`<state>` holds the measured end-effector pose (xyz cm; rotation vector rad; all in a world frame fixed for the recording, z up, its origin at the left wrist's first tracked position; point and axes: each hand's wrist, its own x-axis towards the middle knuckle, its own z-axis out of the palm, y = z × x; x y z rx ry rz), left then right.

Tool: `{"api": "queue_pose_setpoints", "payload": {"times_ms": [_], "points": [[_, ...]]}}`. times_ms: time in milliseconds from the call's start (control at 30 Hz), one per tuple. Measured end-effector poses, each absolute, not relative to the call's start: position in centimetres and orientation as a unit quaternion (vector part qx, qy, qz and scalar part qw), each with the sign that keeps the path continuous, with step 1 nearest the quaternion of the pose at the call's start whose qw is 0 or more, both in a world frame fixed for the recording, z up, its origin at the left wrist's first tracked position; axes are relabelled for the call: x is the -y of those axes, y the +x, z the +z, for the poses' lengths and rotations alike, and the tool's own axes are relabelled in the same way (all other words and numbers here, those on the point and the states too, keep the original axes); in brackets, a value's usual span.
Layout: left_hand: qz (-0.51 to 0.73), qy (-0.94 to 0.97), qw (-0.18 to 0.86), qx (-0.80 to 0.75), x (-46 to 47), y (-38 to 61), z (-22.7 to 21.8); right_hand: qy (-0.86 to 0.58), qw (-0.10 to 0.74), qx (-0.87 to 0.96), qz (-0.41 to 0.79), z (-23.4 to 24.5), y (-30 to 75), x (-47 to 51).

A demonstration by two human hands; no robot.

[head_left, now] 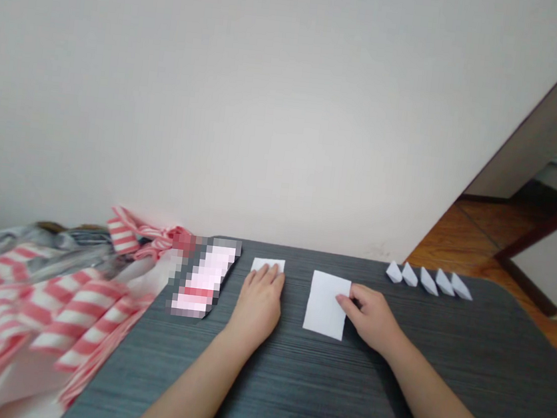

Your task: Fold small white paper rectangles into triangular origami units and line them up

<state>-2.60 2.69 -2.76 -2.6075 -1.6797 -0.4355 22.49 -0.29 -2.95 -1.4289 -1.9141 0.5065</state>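
Observation:
My left hand (259,301) lies flat, fingers stretched forward, on a white piece of paper (268,262); most of that paper is hidden under the hand. To its right, my right hand (368,315) pinches the right edge of a white rectangular sheet of paper (326,305) between thumb and fingers. This sheet looks blank and is held at or just above the dark table (277,397); I cannot tell whether it touches.
Several small folded white paper shapes (428,281) stand in a row at the table's back right. A pixelated pink and white item (204,281) lies at the left. Red-and-white striped cloth (76,307) is heaped beside the table. A pale wall (289,116) rises behind.

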Motion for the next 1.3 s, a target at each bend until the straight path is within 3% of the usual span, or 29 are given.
{"api": "queue_pose_setpoints", "payload": {"times_ms": [200, 333, 467, 533, 633, 1033, 1300], "points": [[-0.155, -0.799, -0.014, 0.580, -3.9, -4.1, -2.9, -0.548, 0.343, 0.736, 0.199, -3.1, 22.6, 0.3], [-0.270, -0.807, -0.044, 0.524, -3.3, -3.1, -2.0, -0.550, 0.344, 0.731, 0.210, -3.0, 22.5, 0.3], [-0.361, -0.788, -0.216, 0.449, -1.5, -1.4, -1.3, -0.545, 0.349, 0.728, 0.225, -2.6, 22.3, 0.4], [-0.344, -0.764, -0.332, 0.434, -0.8, -0.6, -1.2, -0.538, 0.354, 0.728, 0.235, -2.4, 22.3, 0.4], [-0.323, -0.738, -0.416, 0.423, -0.7, 0.0, -1.5, -0.526, 0.358, 0.730, 0.248, -2.2, 22.2, 0.6], [-0.362, -0.613, -0.564, 0.418, -1.5, 0.3, -1.7, -0.513, 0.376, 0.724, 0.269, -1.9, 22.2, 0.6], [-0.363, -0.647, -0.535, 0.404, -1.8, 0.0, -1.8, -0.476, 0.395, 0.681, 0.390, -2.6, 22.2, 0.9]]}}
